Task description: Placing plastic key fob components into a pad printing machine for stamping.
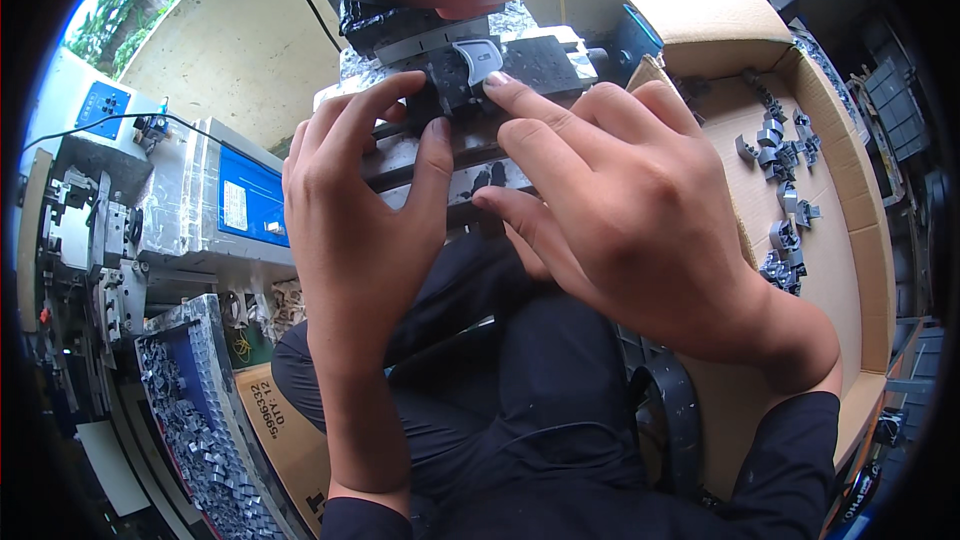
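My left hand (355, 210) has its index finger and thumb curled around the left part of a black fixture block (540, 65) on the metal machine bed (395, 160). A light grey curved plastic piece (476, 58) lies on the block, and the index fingertip of my right hand (630, 200) touches its lower edge. The other fingers of my right hand are apart, with the thumb near the bed's front edge. The machine's upper part above the block is blurred.
On my right, an open cardboard box (840, 190) holds several grey parts (785, 140). At left are a grey machine with a blue panel (250, 200), a crate of small grey pieces (175, 400) and a brown carton (265, 390). My dark-clothed legs are below.
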